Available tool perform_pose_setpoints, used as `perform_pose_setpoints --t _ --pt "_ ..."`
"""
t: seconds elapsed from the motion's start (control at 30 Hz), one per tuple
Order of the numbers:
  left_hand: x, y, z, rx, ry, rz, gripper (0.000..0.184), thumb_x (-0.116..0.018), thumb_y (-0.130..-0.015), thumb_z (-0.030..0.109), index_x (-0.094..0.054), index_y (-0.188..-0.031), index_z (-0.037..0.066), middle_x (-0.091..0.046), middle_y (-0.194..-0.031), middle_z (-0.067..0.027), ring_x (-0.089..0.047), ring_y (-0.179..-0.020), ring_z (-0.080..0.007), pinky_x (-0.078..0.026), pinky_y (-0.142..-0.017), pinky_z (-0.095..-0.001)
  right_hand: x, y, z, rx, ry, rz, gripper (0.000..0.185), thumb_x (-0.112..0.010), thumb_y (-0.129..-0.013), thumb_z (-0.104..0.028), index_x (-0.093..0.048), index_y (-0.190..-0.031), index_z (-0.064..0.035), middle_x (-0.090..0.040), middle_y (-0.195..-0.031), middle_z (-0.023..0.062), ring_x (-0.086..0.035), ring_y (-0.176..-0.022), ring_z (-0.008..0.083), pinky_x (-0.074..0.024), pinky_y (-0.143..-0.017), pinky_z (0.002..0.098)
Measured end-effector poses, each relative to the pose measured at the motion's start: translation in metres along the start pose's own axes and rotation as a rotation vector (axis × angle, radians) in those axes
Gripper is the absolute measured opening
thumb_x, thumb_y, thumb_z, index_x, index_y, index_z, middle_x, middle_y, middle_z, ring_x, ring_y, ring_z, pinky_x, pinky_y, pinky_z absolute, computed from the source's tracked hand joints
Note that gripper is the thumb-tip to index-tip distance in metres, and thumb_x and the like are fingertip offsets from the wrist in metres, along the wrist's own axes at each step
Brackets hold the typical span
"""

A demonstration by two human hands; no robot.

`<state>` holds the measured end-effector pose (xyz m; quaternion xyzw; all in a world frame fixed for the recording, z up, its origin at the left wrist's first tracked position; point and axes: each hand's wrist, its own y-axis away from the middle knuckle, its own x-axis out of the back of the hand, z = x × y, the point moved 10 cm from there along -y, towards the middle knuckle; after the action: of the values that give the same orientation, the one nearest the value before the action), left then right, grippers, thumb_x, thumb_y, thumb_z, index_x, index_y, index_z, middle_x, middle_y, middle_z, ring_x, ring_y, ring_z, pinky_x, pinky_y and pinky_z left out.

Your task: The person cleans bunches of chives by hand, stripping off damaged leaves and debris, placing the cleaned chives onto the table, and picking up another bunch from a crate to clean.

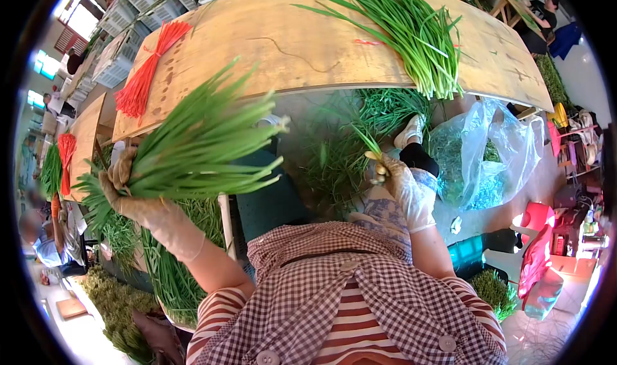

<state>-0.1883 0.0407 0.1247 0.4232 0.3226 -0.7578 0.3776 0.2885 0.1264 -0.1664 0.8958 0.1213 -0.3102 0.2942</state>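
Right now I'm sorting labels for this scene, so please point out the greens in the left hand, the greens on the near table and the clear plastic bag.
Held greens (199,147): head view, mid-bunch.
Tabletop greens (418,40): head view, mid-pile.
Clear plastic bag (481,156): head view, its side.

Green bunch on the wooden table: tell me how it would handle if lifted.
The green bunch would probably droop at its long, thin leaf tips. It may shed stalks, since the red strip seems laid beneath, not tied around.
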Motion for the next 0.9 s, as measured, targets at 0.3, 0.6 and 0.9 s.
perform_pose_setpoints --t 0.3,0.6,0.9 --pt "-0.01 0.105 -0.114 0.298 -0.524 -0.376 0.02 -0.058 -0.084 0.022 -0.049 -0.07 0.012 -0.045 -0.062 0.0 -0.048 -0.062 -0.0156 -0.048 -0.076 -0.0401 -0.124 0.044 -0.041 0.124 0.333 -0.184 0.034 -0.06 -0.09 -0.001 -0.057 -0.124 0.0045 -0.069 -0.104 0.0145 -0.067 -0.082 0.0177 -0.0545 -0.077 0.0281" --pt "0.006 0.202 -0.208 0.868 -0.83 -0.441 0.025 -0.081 -0.068 -0.001 -0.062 -0.084 0.001 -0.068 -0.077 -0.0123 -0.062 -0.06 -0.0164 -0.049 -0.052 -0.0268 -0.163 0.053 -0.037 0.197 0.477 -0.115 0.022 -0.066 -0.088 -0.007 -0.065 -0.106 0.0054 -0.07 -0.091 0.0118 -0.064 -0.071 0.0132 -0.0526 -0.063 0.0237" --pt "-0.006 0.184 -0.184 0.68 -0.729 -0.396 0.025 -0.08 -0.067 -0.005 -0.064 -0.086 -0.005 -0.066 -0.077 -0.0095 -0.06 -0.057 -0.0152 -0.047 -0.048 -0.0262 -0.081 0.054 -0.06 0.344 1.682 0.26 0.029 -0.067 -0.085 -0.025 -0.066 -0.102 -0.0011 -0.07 -0.09 0.0107 -0.066 -0.079 0.0243 -0.0536 -0.071 0.0336"
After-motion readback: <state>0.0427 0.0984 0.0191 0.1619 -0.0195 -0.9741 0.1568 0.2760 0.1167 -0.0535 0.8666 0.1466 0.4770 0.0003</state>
